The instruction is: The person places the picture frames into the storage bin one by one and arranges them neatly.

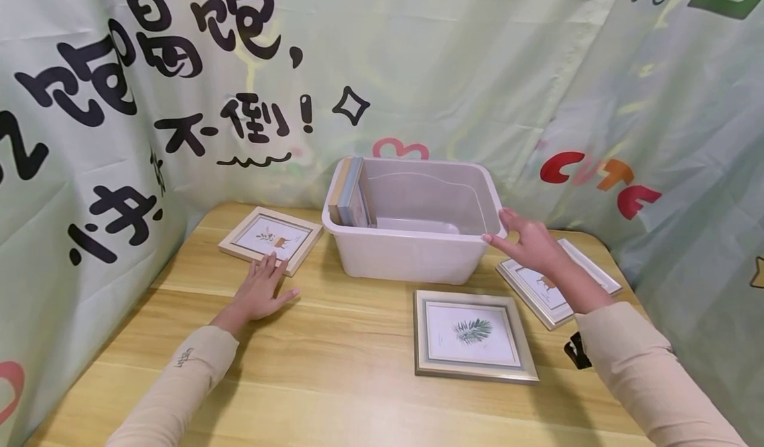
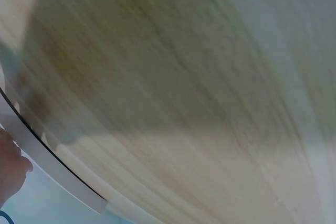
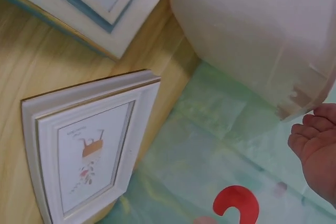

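Note:
A light grey plastic bin (image 1: 412, 255) stands at the back of the wooden table. Several picture frames (image 1: 351, 195) stand on edge against its left end. My right hand (image 1: 528, 241) holds the bin's rim at the right front corner; in the right wrist view its fingers (image 3: 312, 132) are bent beside the bin wall (image 3: 252, 35). Flat on the table, left of the bin, lies a pale wood picture frame (image 1: 239, 241). My left hand (image 1: 258, 294) touches its near edge with extended fingers and the thumb spread. The left wrist view catches only a little of that hand.
A silver-gold picture frame with a green leaf print (image 1: 468, 331) lies before the bin. To the right, a frame with an animal print (image 1: 531, 288) and a white frame (image 1: 587, 264) lie close together. Printed curtains (image 1: 447, 69) surround the table (image 1: 334, 374).

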Motion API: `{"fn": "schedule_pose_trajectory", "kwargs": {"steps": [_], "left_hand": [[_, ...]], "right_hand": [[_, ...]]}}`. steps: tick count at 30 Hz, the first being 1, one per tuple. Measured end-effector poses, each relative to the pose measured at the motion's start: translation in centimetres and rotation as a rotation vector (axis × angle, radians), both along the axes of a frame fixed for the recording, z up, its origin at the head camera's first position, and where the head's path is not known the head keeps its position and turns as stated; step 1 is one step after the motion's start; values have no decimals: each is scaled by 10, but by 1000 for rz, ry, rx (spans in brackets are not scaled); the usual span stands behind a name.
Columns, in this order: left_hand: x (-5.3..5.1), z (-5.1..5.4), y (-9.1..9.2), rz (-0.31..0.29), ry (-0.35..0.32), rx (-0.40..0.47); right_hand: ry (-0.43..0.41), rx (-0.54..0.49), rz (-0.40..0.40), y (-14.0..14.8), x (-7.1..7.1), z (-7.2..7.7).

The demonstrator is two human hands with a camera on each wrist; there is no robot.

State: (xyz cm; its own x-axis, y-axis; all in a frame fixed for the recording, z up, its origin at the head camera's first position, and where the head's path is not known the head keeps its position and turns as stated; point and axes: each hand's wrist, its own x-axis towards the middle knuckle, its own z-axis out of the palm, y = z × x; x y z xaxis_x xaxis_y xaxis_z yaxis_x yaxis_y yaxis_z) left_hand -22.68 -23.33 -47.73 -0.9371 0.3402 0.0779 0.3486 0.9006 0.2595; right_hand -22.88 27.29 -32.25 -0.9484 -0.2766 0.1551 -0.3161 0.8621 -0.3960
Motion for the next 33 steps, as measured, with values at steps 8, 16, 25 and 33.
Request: {"fn": "schedule_pose_trajectory", "kwargs": {"steps": [8, 16, 25, 33], "left_hand": [[2, -1, 1, 9, -19, 24], [2, 0, 2, 17, -17, 36], [7, -7, 1, 5, 28, 37], [18, -6, 1, -41, 20, 36]], "right_hand": [[-18, 121, 37, -5, -4, 10], [-70, 169, 5, -6, -7, 14], [-73, 170, -2, -4, -7, 13], [-100, 189, -10, -5, -7, 13]]}}
